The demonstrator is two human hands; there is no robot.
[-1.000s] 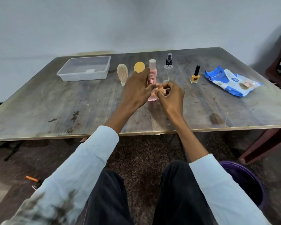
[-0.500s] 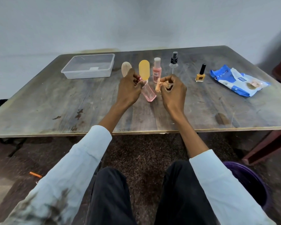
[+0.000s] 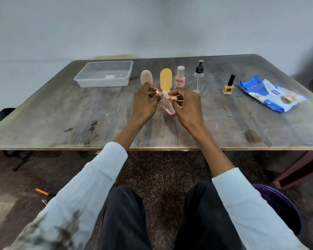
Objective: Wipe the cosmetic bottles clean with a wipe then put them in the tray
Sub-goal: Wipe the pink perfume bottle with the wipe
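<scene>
Pink bottle (image 3: 167,105), tilted above the table (image 3: 61,114), is gripped at its cap end by the left hand (image 3: 145,103). Right hand (image 3: 187,105) pinches the wipe (image 3: 171,97) against it. Wiping step under way; transfer to the empty tray (image 3: 105,73) judged next.

You are looking at a worn, stained, matt wooden table (image 3: 61,112), a clear smooth plastic tray (image 3: 101,82), a glossy translucent pink bottle (image 3: 167,107) and a shiny plastic wipes packet (image 3: 267,92).
</scene>
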